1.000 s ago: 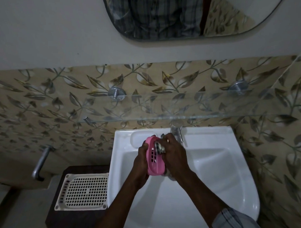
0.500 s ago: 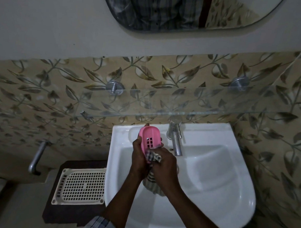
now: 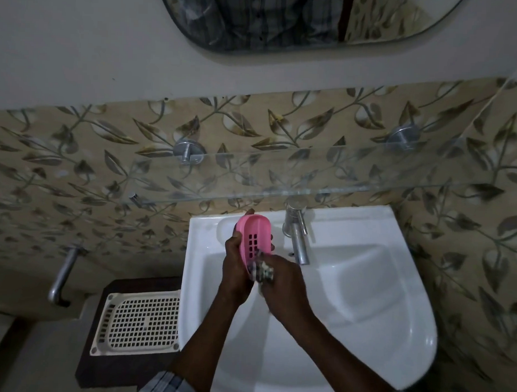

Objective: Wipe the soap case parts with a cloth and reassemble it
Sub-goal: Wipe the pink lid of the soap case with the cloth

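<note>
One pink soap case part [image 3: 254, 238] clamped in left-hand fingers [image 3: 234, 253], one cloth [image 3: 262, 273] bunched in right-hand fingers [image 3: 281, 273].

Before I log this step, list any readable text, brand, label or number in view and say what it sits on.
None readable.
Pink slotted plastic soap case part in the left hand: no marking visible.
Checked cloth bunched in the right hand: pattern only.
Steel tap, white ceramic basin, cream perforated plastic tray: no lettering shows.
Wall tiles: leaf motif, no words.
</note>
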